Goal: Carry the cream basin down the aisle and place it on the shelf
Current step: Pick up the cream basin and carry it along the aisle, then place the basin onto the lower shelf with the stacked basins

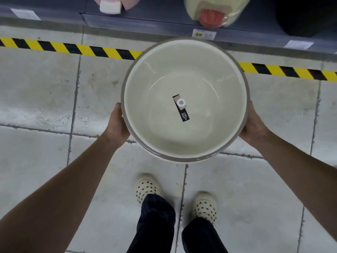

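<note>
Carry seems nearly done: left hand (116,123) and right hand (253,125) grip the cream basin (164,84) before the far shelf (138,24); placing remains

this is a shop aisle. a low grey shelf (145,24) runs along the top, and its front edge carries price tags (204,35). goods stand on it: a pink item (127,1) with a white label and a pale green one in clear wrap (215,8). yellow-and-black hazard tape (73,47) lines the grey tiled floor (36,88) in front. the cream basin (155,79) has a product sticker (182,110) inside.
</note>
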{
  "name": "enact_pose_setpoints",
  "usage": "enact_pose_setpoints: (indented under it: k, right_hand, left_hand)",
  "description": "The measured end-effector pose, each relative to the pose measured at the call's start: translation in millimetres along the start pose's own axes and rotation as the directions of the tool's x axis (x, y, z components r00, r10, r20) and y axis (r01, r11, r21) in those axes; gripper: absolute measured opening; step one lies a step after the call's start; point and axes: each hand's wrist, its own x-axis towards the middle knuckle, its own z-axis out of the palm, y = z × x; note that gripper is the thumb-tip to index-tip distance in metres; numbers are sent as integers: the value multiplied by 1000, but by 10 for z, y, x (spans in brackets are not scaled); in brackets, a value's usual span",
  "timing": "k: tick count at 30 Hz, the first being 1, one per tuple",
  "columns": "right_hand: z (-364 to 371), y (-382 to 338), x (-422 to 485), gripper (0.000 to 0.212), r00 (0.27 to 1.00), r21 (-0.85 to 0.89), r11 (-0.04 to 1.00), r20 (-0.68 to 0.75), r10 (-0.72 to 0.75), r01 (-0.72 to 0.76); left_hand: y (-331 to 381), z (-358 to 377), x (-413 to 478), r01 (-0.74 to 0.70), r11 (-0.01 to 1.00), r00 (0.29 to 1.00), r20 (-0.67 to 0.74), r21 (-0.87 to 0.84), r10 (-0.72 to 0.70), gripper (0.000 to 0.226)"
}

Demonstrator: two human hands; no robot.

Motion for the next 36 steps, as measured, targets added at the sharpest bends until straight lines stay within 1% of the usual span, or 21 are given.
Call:
enact_pose_setpoints:
  k: [2, 5, 6, 8, 10, 13, 15, 16, 19, 20, 22, 25, 29, 32, 34, 36]
  right_hand:
    - [18, 42, 63, 25, 1000, -17, 1000, 8, -18, 18]
    - [59, 113, 117, 51, 1000, -4, 1000, 17, 4, -4]
    - [66, 141, 132, 54, 1000, -4, 1000, 18, 11, -11]
    - [48, 190, 172, 44, 999, -24, 999, 27, 41, -41]
    - [40, 189, 173, 47, 996, -7, 997, 36, 81, -80]
    - [100, 161, 135, 44, 996, -39, 997, 61, 72, -70]
    - [113, 183, 128, 54, 995, -44, 997, 73, 70, -67]
    - [121, 186, 134, 54, 995, -34, 997, 70, 72, -70]
    - [110, 211, 151, 36, 994, -8, 998, 90, 63, -63]
    - [103, 224, 164, 33, 994, 10, 998, 95, 57, -59]
    - [85, 255, 193, 36, 994, 46, 998, 107, 35, -40]
    - [66, 306, 234, 31, 994, 66, 998, 106, -8, 1]
    - [32, 331, 159, 35, 999, 57, 998, 43, -16, 13]
    - [-1, 403, -113, 37, 999, 35, 999, 39, -22, 21]
    - [-11, 457, -380, 40, 1000, 22, 1000, 25, 5, -5]
    - [-16, 462, -624, 46, 1000, 25, 999, 6, 23, -23]
  left_hand:
    - [-54, 16, 82, 1, 1000, 1000, -25, -1, -1, 40]
    - [-145, -30, 181, 17, 1000, 1000, -17, -5, -17, 49]
    - [-176, -47, 215, 15, 1000, 1000, -11, -6, -15, 50]
    - [-217, -62, 267, -16, 1000, 1000, 3, 15, 16, 43]
    - [-223, -54, 272, -41, 999, 998, 41, 24, 40, 41]
    - [-209, -46, 261, -61, 996, 994, 98, 59, 55, 43]
    - [-197, -19, 260, -39, 996, 994, 101, 82, 31, 41]
    - [-191, -12, 264, -19, 997, 995, 100, 80, 11, 40]
    - [-219, -55, 318, -2, 995, 995, 104, 103, -9, 42]
    - [-241, -79, 339, -3, 992, 995, 96, 124, -10, 42]
    - [-286, -125, 382, -12, 988, 997, 81, 153, 0, 40]
    - [-333, -184, 420, -27, 985, 997, 71, 171, 15, 40]
    - [-315, -129, 284, -26, 994, 997, 79, 110, 17, 39]
    - [-347, -158, 36, -18, 992, 998, 64, 125, 10, 45]
    - [-415, -296, -145, 25, 987, 997, 62, 160, -35, 52]
    - [-499, -506, -288, 77, 980, 991, 93, 182, -95, 60]
